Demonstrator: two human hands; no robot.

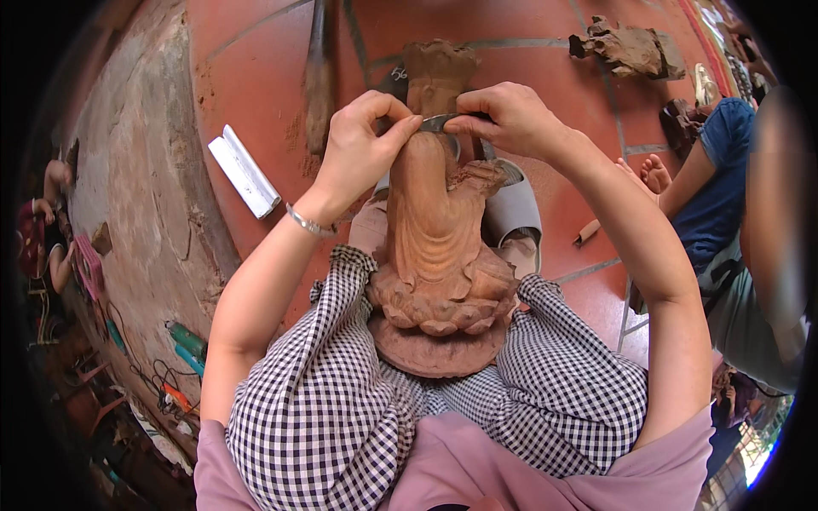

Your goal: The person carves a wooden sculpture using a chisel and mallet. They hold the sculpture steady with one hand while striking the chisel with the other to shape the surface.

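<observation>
A carved wooden statue (430,213) with draped folds, a petalled lower part (443,302) and a round base (439,353) sits between my legs, its base toward me. My left hand (366,140) is closed in a pinch on the left end of a thin, dark, curved scraper blade (437,122). The right end of that blade is pinched between the thumb and fingers of my right hand (511,119). Held crosswise, the blade lies against or just above the statue's far end; exact contact cannot be made out. Behind it stands a rough wooden block (439,72).
My grey slippers (515,204) stand on red floor tiles. Left lie a white angular strip (244,170), a dark wooden pole (319,77) and a large wooden slab (136,153); power tools (189,345) with cords rest beyond. A rough wood chunk (630,51) and another person (716,187) are right.
</observation>
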